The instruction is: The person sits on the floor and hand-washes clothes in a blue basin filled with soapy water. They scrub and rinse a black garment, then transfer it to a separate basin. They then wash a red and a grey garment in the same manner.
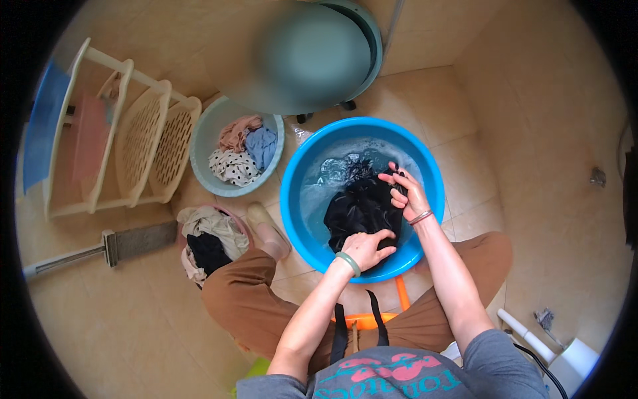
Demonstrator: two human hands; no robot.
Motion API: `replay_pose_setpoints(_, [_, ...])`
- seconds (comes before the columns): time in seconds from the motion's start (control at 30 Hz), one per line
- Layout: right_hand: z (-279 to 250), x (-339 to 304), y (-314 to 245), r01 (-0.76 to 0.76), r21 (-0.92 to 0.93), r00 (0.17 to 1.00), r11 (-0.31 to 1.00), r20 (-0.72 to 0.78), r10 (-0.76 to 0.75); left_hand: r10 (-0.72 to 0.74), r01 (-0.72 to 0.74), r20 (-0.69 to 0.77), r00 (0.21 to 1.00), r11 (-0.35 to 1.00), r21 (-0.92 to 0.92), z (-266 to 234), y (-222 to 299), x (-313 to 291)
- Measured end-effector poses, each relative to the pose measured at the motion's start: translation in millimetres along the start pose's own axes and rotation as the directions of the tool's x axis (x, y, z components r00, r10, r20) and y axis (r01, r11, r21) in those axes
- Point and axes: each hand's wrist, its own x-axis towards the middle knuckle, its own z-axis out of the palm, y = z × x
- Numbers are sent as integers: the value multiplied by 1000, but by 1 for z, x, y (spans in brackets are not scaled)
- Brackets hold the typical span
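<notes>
A wet black garment (362,209), its exact kind not visible, lies bunched in the soapy water of a large blue basin (290,229). My right hand (409,191) pinches the garment's upper right part with bent fingers, drawing a bit of it above the water. Nearer to me, my left hand (369,251) is closed over the garment's lower edge; its thumb shows while the other fingertips are hidden in the cloth. Both wrists wear bangles, a pale green one on the left.
Left of the blue basin stand a pale tub (197,159) of clothes and a pink basin (242,226) piled with laundry. A beige rack (126,133), a flat mop (139,244) and a large grey-green bin (319,60) stand around. At lower right is a white brush handle (525,334).
</notes>
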Motion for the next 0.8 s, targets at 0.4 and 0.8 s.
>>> replay_pose_setpoints(0.4, [93,-90,-48,183,-274,959,944,261,-110,-570,169,-336,750,656,-736,12,-98,43])
replay_pose_setpoints(0.8, [87,-125,-69,118,-239,842,964,539,31,-341,86,-548,764,895,-437,17,-86,73])
